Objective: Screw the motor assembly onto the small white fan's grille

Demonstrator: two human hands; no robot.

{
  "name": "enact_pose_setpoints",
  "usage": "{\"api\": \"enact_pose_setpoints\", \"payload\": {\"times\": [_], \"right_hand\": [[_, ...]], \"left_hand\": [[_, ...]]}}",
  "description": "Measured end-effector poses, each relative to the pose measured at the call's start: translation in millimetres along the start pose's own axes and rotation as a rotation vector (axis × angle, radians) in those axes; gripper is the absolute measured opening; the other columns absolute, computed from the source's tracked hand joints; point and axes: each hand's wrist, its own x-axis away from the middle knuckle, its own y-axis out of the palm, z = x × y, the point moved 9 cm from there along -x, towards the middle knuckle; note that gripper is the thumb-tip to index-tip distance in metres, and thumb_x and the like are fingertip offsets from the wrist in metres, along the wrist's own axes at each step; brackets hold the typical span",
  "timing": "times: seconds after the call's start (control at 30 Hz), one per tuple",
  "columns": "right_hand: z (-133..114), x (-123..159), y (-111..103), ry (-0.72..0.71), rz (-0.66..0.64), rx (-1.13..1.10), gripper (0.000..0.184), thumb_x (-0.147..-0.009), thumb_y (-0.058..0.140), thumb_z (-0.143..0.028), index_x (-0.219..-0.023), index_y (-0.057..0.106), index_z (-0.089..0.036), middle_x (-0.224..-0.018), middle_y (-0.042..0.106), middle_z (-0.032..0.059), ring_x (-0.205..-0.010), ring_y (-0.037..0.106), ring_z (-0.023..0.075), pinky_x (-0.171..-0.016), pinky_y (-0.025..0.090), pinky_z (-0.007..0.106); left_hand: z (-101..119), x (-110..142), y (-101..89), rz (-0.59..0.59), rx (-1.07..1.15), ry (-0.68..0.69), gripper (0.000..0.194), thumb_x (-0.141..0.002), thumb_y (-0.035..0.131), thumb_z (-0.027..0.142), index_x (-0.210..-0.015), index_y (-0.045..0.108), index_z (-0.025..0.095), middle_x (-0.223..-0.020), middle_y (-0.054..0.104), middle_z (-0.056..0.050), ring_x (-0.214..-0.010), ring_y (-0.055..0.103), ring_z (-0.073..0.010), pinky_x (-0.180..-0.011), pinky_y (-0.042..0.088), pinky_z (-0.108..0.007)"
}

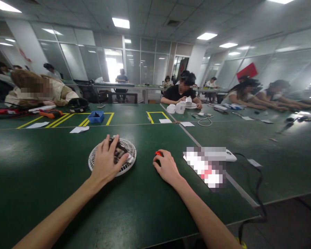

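Observation:
My left hand (105,159) lies over a white round grille (93,158) on the table, its fingers spread across the dark parts (121,150) that sit on top. The thumb reaches over the near right side of those parts, and the palm hides the grille's left middle. To the right, my right hand (167,166) rests low at the tabletop with its fingers curled. A small red object (158,153) with a dark part shows at its fingertips; the hand covers the rest, so its kind cannot be made out.
A blurred-out bright flat item (204,169) and a white device (231,155) lie right of my right hand, with a black cable (260,180) beyond. Ahead are a blue bin (95,117), paper slips (79,129) and white housings (180,107) before a seated person (180,90).

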Motion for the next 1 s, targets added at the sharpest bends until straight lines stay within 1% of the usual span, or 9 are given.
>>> {"api": "enact_pose_setpoints", "payload": {"times": [0.1,0.17,0.33,0.43,0.53,0.67,0.8,0.9,1.0], "right_hand": [[3,0,1,-0.003,0.020,-0.004,0.011,-0.096,0.060,-0.018,-0.095,0.071,-0.019,-0.138,0.057,0.0180,-0.136,0.048,0.0329,-0.105,0.045,0.050],[6,0,3,0.003,0.034,-0.006,0.011,-0.097,0.058,-0.019,-0.096,0.069,-0.020,-0.136,0.058,0.0175,-0.134,0.049,0.0324,-0.104,0.046,0.050],[14,-2,2,0.028,0.078,-0.025,0.013,-0.100,0.050,-0.020,-0.097,0.063,-0.021,-0.129,0.062,0.0180,-0.128,0.052,0.0322,-0.101,0.047,0.048],[17,-4,0,0.027,0.114,-0.079,0.014,-0.101,0.046,-0.021,-0.093,0.058,-0.022,-0.113,0.066,0.0143,-0.116,0.057,0.0302,-0.098,0.048,0.046],[22,-6,-2,0.043,0.148,-0.164,0.016,-0.101,0.042,-0.023,-0.089,0.052,-0.024,-0.101,0.065,0.0107,-0.105,0.059,0.0287,-0.094,0.049,0.045],[26,-7,-5,0.050,0.206,-0.296,0.014,-0.100,0.043,-0.025,-0.088,0.051,-0.025,-0.108,0.065,0.0112,-0.111,0.058,0.0289,-0.100,0.046,0.048],[30,-6,-7,0.060,0.242,-0.368,0.012,-0.098,0.042,-0.026,-0.091,0.052,-0.025,-0.119,0.064,0.0134,-0.122,0.056,0.0293,-0.105,0.043,0.050],[32,-6,-6,0.059,0.256,-0.365,0.012,-0.097,0.042,-0.026,-0.090,0.052,-0.025,-0.117,0.063,0.0145,-0.123,0.056,0.0303,-0.106,0.043,0.052],[35,-6,-6,0.064,0.269,-0.360,0.012,-0.097,0.043,-0.027,-0.089,0.052,-0.025,-0.116,0.063,0.0147,-0.122,0.056,0.0310,-0.106,0.043,0.053]], "left_hand": [[31,1,14.7,0.029,0.058,0.125,0.075,-0.094,0.055,0.061,-0.159,0.036,0.026,-0.168,0.026,-0.020,-0.143,0.040,-0.0467,-0.111,0.040,-0.066],[45,4,21.5,0.058,0.123,0.185,0.077,-0.094,0.059,0.058,-0.160,0.033,0.028,-0.170,0.023,-0.019,-0.143,0.041,-0.0468,-0.111,0.041,-0.067],[62,18,24.5,0.120,0.324,0.295,0.084,-0.093,0.065,0.049,-0.162,0.022,0.028,-0.169,0.024,-0.021,-0.150,0.036,-0.0432,-0.114,0.039,-0.066],[64,27,19.0,0.148,0.376,0.374,0.086,-0.091,0.070,0.043,-0.161,0.024,0.027,-0.169,0.023,-0.021,-0.153,0.033,-0.0405,-0.117,0.039,-0.063],[61,31,14.8,0.172,0.365,0.410,0.087,-0.088,0.074,0.041,-0.159,0.027,0.026,-0.168,0.026,-0.020,-0.153,0.034,-0.0395,-0.117,0.041,-0.061],[56,34,17.0,0.184,0.311,0.405,0.082,-0.089,0.073,0.036,-0.158,0.029,0.026,-0.166,0.029,-0.019,-0.153,0.033,-0.0383,-0.118,0.041,-0.061],[53,32,28.1,0.134,0.279,0.373,0.076,-0.093,0.066,0.033,-0.159,0.028,0.025,-0.165,0.028,-0.020,-0.153,0.033,-0.0396,-0.117,0.041,-0.064],[53,29,33.1,0.122,0.268,0.390,0.076,-0.093,0.065,0.033,-0.159,0.028,0.025,-0.166,0.027,-0.020,-0.154,0.029,-0.0407,-0.118,0.038,-0.065],[53,27,32.7,0.141,0.254,0.403,0.076,-0.093,0.066,0.034,-0.159,0.028,0.026,-0.165,0.029,-0.020,-0.154,0.028,-0.0410,-0.118,0.038,-0.066]]}}
